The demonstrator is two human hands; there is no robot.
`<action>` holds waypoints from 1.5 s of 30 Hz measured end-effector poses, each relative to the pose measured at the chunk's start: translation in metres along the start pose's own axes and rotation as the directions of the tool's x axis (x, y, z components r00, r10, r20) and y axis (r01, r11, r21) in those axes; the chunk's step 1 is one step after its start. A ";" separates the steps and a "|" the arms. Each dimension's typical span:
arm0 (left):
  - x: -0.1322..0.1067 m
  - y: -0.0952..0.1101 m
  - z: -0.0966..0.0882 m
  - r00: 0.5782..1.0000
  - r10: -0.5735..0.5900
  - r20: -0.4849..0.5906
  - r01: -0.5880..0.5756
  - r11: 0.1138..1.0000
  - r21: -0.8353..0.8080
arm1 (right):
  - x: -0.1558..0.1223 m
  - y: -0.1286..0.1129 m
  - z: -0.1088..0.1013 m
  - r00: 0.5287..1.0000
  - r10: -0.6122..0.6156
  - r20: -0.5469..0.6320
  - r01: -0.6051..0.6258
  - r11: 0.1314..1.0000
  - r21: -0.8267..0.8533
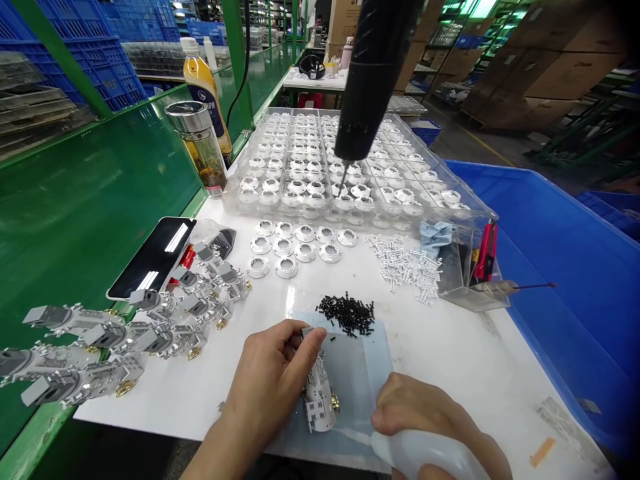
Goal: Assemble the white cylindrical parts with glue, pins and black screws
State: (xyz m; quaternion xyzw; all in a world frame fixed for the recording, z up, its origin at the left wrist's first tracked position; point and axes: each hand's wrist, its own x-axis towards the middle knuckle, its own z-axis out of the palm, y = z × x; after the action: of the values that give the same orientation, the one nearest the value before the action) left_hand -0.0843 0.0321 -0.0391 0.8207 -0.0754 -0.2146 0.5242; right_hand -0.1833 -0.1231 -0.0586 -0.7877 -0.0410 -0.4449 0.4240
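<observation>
Near the front edge of the white tabletop (pixel 450 347), the left hand (pixel 273 387) is closed around the top of a small grey-and-white motor assembly (pixel 320 397), thumb and fingers pinching its upper end while it lies on a clear plastic sheet (pixel 370 360). A brass fitting shows at the assembly's side. Just beside it, the right hand (pixel 430 417) is wrapped around a translucent white squeeze bottle (pixel 425 453), its nozzle lying on the sheet close to the assembly's lower end.

At the sheet's far edge sits a heap of small black screws (pixel 347 313). Behind that, toward the middle of the tabletop, white ring-shaped flanges (pixel 295 243) lie in loose rows, and to their right a scatter of small white pins (pixel 407 267). A clear compartment tray (pixel 320 160) filled with more white flanges runs along the back edge. A black electric screwdriver (pixel 373 80) hangs over that tray, bit pointing down.

Along the left edge, finished motor assemblies (pixel 125 333) lie piled, spilling onto the green side shelf (pixel 80 200). A black smartphone (pixel 153 257) rests beside them, screen up. Behind it stand a glass tea flask (pixel 200 147) with a metal lid and a yellow bottle (pixel 205 87) with a dark blue label whose writing is too small to read. At the right edge, a clear box (pixel 470 280) holds a red utility knife (pixel 486 250), with a blue cloth (pixel 435 233) next to it and a blue plastic crate (pixel 560 267) beyond the tabletop.
</observation>
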 end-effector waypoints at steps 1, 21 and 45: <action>0.000 0.000 0.000 1.000 0.001 -0.002 -0.001 1.000 0.005 | 0.001 -0.001 0.002 1.000 0.000 -0.007 0.000 1.000 -0.006; -0.001 -0.001 0.000 1.000 0.006 -0.001 -0.006 1.000 0.007 | -0.003 0.001 -0.004 1.000 -0.004 0.007 0.004 1.000 -0.001; -0.001 -0.002 -0.001 1.000 -0.005 0.018 0.004 0.999 0.052 | -0.004 -0.014 0.008 0.982 0.183 -0.051 -0.180 0.981 0.068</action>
State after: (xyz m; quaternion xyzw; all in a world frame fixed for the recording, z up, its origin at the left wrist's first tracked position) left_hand -0.0846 0.0342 -0.0403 0.8322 -0.0839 -0.2209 0.5015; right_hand -0.1866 -0.1079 -0.0545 -0.7614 0.0293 -0.4252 0.4884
